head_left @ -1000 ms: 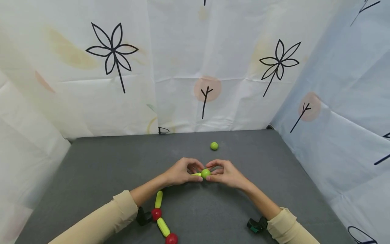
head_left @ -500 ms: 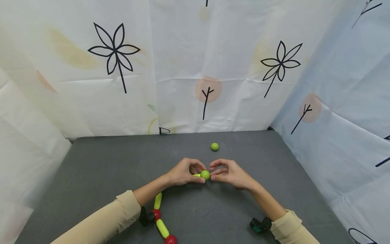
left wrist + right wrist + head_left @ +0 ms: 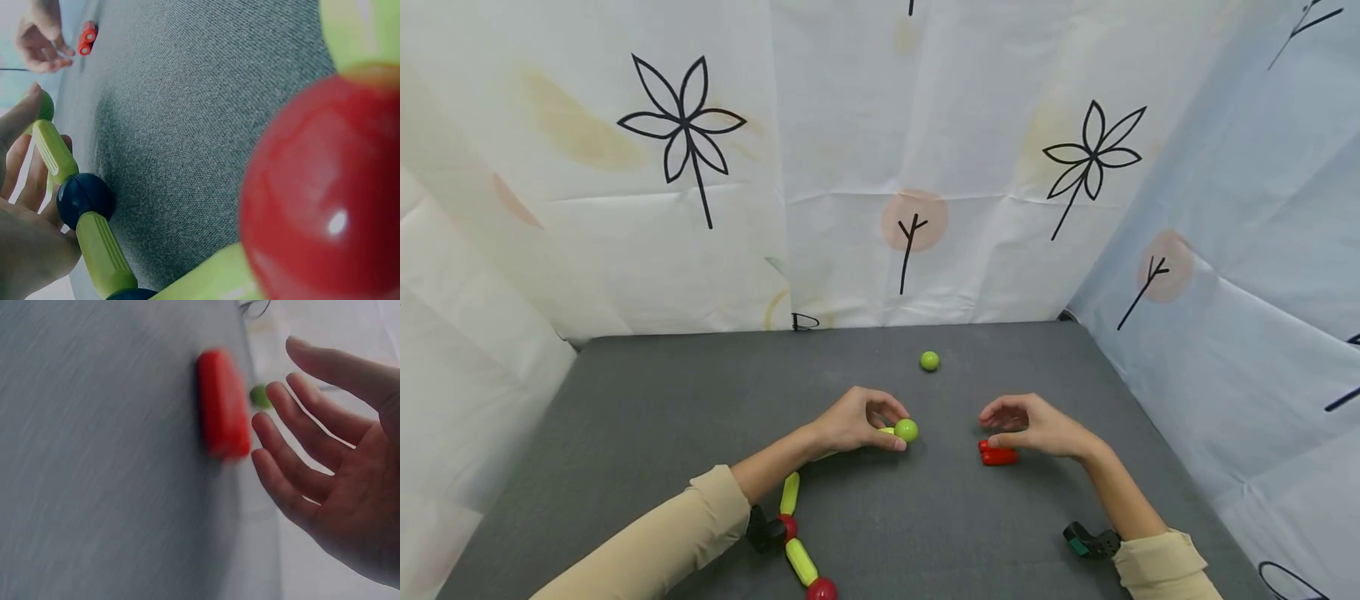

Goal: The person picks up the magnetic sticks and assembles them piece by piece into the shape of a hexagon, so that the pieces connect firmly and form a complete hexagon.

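Between the thumb and fingers of my left hand is a green ball, at the end of a chain of rods and balls. The left wrist view shows a yellow-green rod joining that ball to a dark blue ball. Nearer the camera looms a large red ball of the same chain. Over two red rods lying side by side on the table hovers my right hand. Its fingers are spread and loosely bent, holding nothing, and in the right wrist view the rods lie just off the fingertips.
A loose green ball lies farther back on the grey table. The chain's near part, with a yellow-green rod and a red ball, runs toward the front beside my left forearm. Printed white cloth surrounds the table.
My right hand has left the green ball and moved right, to the red rods, which now show in the head view. The left hand keeps its hold almost in place.
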Demonstrator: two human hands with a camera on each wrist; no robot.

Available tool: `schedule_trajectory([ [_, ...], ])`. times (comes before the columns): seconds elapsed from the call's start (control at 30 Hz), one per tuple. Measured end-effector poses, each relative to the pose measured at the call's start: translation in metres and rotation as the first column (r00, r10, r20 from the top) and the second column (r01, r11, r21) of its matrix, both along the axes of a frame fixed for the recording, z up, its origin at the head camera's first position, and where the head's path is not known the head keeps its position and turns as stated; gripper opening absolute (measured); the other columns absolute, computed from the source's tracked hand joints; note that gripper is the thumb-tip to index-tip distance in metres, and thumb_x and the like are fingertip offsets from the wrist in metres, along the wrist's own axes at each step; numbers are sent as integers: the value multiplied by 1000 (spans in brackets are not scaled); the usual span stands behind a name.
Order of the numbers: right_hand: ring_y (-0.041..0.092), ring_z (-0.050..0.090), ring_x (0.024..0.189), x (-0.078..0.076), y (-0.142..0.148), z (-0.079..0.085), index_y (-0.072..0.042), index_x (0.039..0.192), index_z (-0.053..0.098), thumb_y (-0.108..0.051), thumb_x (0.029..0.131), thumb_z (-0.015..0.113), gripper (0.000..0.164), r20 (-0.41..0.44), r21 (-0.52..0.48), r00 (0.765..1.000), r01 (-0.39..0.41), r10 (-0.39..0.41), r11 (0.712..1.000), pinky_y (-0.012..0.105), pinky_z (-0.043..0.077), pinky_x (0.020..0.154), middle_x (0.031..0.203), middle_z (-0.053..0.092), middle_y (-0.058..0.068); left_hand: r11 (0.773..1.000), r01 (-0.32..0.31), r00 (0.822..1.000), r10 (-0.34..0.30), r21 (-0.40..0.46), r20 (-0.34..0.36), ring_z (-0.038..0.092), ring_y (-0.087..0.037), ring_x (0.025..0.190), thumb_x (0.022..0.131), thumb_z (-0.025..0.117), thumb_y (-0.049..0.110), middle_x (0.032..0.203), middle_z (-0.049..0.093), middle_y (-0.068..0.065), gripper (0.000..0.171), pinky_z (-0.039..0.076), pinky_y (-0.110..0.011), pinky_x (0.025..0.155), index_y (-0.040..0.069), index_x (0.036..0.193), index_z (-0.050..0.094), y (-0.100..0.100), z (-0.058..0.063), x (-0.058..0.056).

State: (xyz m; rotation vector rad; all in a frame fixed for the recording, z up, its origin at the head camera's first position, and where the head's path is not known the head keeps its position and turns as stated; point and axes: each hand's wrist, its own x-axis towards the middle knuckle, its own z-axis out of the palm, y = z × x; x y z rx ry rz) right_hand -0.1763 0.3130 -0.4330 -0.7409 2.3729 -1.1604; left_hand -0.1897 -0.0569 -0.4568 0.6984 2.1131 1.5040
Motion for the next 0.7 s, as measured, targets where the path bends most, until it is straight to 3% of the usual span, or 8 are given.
schedule_trajectory([
  [0.2,8,73,101,-1,15,-13,8,123,71,-7,101,75,27,25,-8,999,-25,26,1000,23,61,88,117,76,25,1000,7,1000,-7,-1,0,75,-16,93,89,91,12,112,79,-14,34,60,-25,82,8,120,78,0,2,-1],
  [0.5,9,74,95,3,7,-10,4,119,74,-8,102,75,21,-72,26,997,42,-40,999,23,61,83,110,79,18,1000,11,999,-11,2,-30,74,-13,93,88,91,12,111,79,-14,34,60,-24,83,7,119,78,0,3,-2],
  [0.7,7,77,96,13,-16,-4,7,121,73,-8,101,77,25,-109,-99,985,121,-132,988,23,63,85,113,79,21,1000,13,999,-13,-10,-51,73,-11,94,88,92,13,111,80,-12,35,59,-24,84,8,119,78,1,3,-1],
])
